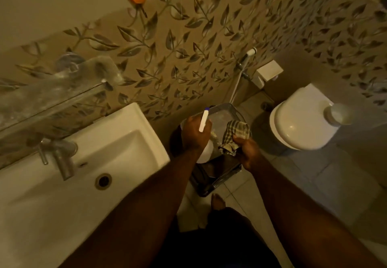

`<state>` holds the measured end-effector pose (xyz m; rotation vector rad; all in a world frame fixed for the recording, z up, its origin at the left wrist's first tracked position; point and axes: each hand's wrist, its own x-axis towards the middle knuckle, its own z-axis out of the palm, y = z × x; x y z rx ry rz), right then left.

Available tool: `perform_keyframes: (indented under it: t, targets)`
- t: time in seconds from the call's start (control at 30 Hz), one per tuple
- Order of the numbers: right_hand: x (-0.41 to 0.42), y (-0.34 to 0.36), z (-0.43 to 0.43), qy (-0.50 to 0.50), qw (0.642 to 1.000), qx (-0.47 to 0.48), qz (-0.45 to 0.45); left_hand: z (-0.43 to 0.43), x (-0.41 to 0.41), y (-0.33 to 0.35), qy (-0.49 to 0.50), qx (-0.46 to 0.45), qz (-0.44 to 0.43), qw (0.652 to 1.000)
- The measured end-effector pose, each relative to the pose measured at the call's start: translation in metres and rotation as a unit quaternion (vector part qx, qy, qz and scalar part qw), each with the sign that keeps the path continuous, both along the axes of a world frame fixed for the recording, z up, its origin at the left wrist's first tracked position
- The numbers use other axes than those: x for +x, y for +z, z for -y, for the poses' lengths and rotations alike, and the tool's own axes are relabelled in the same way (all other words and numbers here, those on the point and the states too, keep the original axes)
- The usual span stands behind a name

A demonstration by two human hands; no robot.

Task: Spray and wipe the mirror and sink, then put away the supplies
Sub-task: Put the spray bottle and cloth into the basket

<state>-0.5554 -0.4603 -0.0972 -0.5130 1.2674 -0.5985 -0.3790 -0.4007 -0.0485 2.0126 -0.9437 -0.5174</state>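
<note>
Over basket (pixel 234 110): my left hand (pixel 194 133) clamps spray bottle (pixel 204 121), right hand (pixel 247 150) clamps cloth (pixel 235 133); stowing apparently remains.

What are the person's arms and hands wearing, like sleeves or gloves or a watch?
Nothing at all. Both forearms are bare as far up as the picture shows, with no sleeves in view. The left hand and the right hand have no gloves, and no watch, bracelet or ring shows on the wrists or fingers. The light is dim, so tiny things could be missed.
</note>
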Motion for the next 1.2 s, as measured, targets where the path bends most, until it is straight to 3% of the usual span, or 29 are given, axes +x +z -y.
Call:
perform_keyframes:
  t: [0.27, 0.5, 0.7, 0.87, 1.03, 1.13, 1.2]
  targets:
    - [0.008, -0.063, 0.085, 0.186, 0.965, -0.06, -0.176, 0.047, -0.008, -0.055, 0.04, 0.044, -0.021, 0.998]
    - [0.029, -0.133, 0.131, 0.388, 0.84, -0.179, -0.334, 0.093, 0.003, -0.136, 0.078, 0.085, 0.038, 0.993]
    - [0.036, -0.173, 0.158, 0.45, 0.793, -0.184, -0.367, 0.102, 0.007, -0.171, 0.087, 0.129, 0.035, 0.987]
    - [0.046, -0.176, 0.164, 0.461, 0.752, -0.254, -0.396, 0.109, 0.001, -0.176, 0.062, 0.194, -0.056, 0.977]
    - [0.046, -0.204, 0.164, 0.54, 0.624, -0.308, -0.473, 0.114, -0.004, -0.188, 0.07, 0.199, -0.059, 0.976]
    - [0.043, -0.198, 0.154, 0.541, 0.637, -0.341, -0.431, 0.121, -0.004, -0.185, 0.078, 0.204, -0.056, 0.974]
    - [0.042, -0.198, 0.149, 0.565, 0.624, -0.326, -0.431, 0.123, -0.003, -0.183, 0.087, 0.209, -0.057, 0.972]
